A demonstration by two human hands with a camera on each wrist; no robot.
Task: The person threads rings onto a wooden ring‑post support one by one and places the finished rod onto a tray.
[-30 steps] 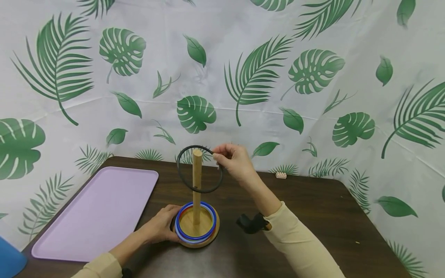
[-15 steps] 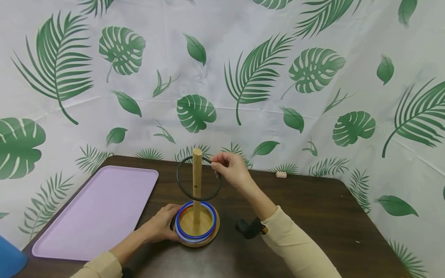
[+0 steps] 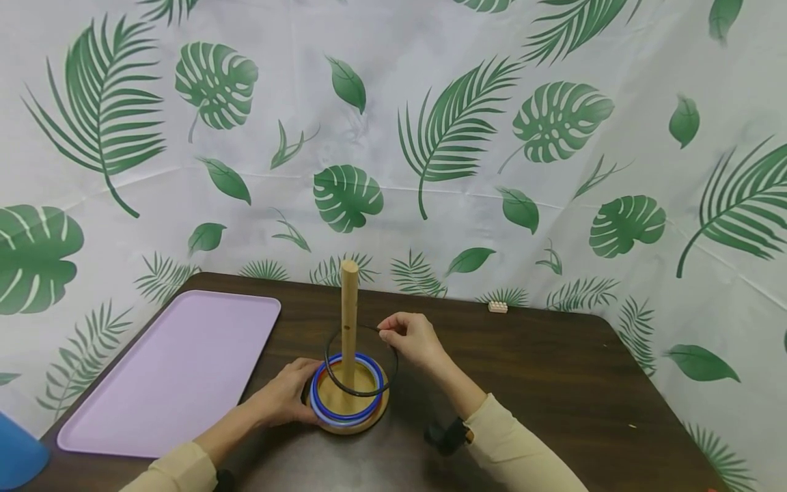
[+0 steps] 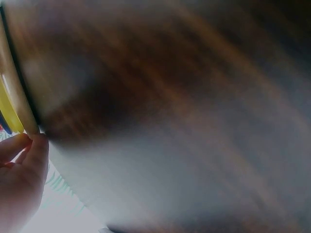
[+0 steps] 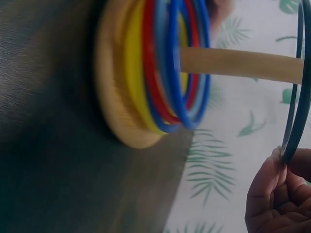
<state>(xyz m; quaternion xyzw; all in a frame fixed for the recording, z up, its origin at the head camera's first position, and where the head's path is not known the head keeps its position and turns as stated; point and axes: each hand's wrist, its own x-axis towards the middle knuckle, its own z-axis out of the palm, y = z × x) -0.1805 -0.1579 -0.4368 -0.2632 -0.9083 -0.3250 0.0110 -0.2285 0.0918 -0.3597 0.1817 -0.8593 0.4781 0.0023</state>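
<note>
A wooden ring-toss stand (image 3: 349, 301) has an upright peg on a round base (image 5: 104, 63). My left hand (image 3: 285, 395) grips the left side of that base, fingers behind and thumb in front; the left wrist view shows fingertips (image 4: 36, 141) at its edge. Between thumb and fingers, my right hand (image 3: 415, 340) pinches a thin black ring (image 3: 359, 394). The ring is held tilted around the peg, above the rings below. Stacked on the base are several rings: a blue ring (image 5: 172, 58) on top, then light blue, red (image 5: 148, 53), dark blue and yellow (image 5: 133, 53).
A flat lilac tray (image 3: 178, 369) lies on the dark wooden table (image 3: 529, 383) to the left. At the far left edge is part of a blue object (image 3: 18, 454). A small pale block (image 3: 497, 307) sits by the table's back edge, before a leaf-print cloth (image 3: 455, 225).
My right hand has lowered the black ring down along the peg, from near its top to just above the stacked rings. The left hand has stayed on the base.
</note>
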